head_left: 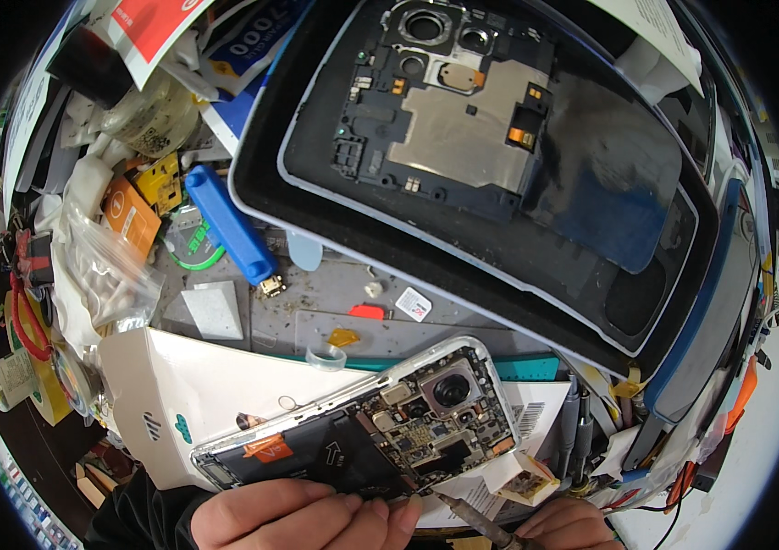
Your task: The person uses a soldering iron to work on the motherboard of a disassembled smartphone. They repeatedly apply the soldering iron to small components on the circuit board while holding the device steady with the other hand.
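Note:
An opened smartphone [302, 446] lies slanted in front of me, its black battery, orange tab, circuit board and large camera exposed. My left hand [307, 518] is closed at the phone's near edge, its fingers bunched together and fingertips against the frame. What lies beneath those fingers is hidden. From the lower right, my right hand [568, 526] grips a soldering iron [476, 521]. Its thin pointed tip reaches the phone's near edge, just right of the left fingertips. Beside the iron sits a small open white box [522, 478].
A dark tray [256, 188] behind holds a phone's mid-cover and a dark back panel. A blue-handled tool [224, 220], a white card [155, 403], a plastic bag [110, 261] and small scraps lie to the left. Pen-like tools [575, 422] and cables crowd the right.

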Tool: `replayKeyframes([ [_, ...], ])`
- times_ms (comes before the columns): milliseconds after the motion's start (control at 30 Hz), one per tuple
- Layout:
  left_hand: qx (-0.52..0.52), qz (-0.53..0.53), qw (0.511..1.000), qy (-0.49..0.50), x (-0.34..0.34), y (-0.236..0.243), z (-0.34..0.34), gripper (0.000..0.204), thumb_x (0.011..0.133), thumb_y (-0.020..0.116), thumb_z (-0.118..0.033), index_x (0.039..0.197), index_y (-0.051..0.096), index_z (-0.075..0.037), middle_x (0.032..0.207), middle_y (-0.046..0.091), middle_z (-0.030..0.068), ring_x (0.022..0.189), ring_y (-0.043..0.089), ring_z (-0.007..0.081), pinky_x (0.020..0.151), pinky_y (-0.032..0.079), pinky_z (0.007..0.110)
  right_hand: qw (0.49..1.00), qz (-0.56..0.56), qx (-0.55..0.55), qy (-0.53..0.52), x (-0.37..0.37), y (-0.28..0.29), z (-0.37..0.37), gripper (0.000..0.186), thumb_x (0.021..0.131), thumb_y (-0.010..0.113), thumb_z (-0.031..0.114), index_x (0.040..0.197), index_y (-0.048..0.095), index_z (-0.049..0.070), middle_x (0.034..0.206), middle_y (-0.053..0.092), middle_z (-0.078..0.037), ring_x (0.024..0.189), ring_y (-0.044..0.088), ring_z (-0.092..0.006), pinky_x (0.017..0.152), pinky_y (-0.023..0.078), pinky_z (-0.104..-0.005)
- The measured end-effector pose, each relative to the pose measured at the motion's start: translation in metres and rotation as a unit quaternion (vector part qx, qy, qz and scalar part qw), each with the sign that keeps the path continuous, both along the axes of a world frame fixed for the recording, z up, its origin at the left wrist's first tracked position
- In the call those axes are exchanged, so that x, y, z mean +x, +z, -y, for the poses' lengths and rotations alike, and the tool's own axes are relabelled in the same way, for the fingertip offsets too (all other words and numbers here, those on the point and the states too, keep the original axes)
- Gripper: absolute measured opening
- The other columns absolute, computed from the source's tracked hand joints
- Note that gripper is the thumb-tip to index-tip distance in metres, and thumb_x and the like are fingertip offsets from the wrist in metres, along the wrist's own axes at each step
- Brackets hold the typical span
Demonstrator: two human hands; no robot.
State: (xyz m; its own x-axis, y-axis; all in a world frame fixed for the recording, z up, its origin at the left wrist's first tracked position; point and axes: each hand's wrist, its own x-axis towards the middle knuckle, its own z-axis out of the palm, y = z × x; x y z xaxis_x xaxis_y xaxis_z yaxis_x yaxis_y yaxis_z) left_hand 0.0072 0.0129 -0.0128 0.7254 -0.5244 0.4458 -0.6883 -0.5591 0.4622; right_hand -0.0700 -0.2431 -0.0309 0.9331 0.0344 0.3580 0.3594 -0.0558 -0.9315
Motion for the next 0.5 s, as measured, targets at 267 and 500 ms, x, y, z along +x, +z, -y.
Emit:
replayKeyframes([
  [267,0.003,0.001,1.000,0.002,-0.0001,0.0005,0.0003,0.023,0.069,0.085,-0.002,0.092,0.082,-0.006,0.097,0.070,0.0026,0.088,0.066,0.0183,0.071,0.056,0.030,1.000,-0.005,0.002,-0.005,0.0001,0.0005,-0.0009,0.025,0.089,0.075,0.012,0.098,0.055,0.000,0.073,0.059,-0.012,0.056,0.056,-0.0221,0.057,0.056,-0.0351],
  [500,-0.006,0.009,1.000,0.009,0.0002,-0.0014,0.0018,0.023,0.068,0.086,-0.002,0.091,0.083,-0.006,0.096,0.070,0.0026,0.087,0.066,0.0184,0.070,0.056,0.030,1.000,-0.004,0.008,-0.010,-0.0003,-0.0004,-0.0016,0.025,0.088,0.075,0.011,0.097,0.056,-0.001,0.073,0.060,-0.014,0.056,0.058,-0.0230,0.056,0.056,-0.0361],
])
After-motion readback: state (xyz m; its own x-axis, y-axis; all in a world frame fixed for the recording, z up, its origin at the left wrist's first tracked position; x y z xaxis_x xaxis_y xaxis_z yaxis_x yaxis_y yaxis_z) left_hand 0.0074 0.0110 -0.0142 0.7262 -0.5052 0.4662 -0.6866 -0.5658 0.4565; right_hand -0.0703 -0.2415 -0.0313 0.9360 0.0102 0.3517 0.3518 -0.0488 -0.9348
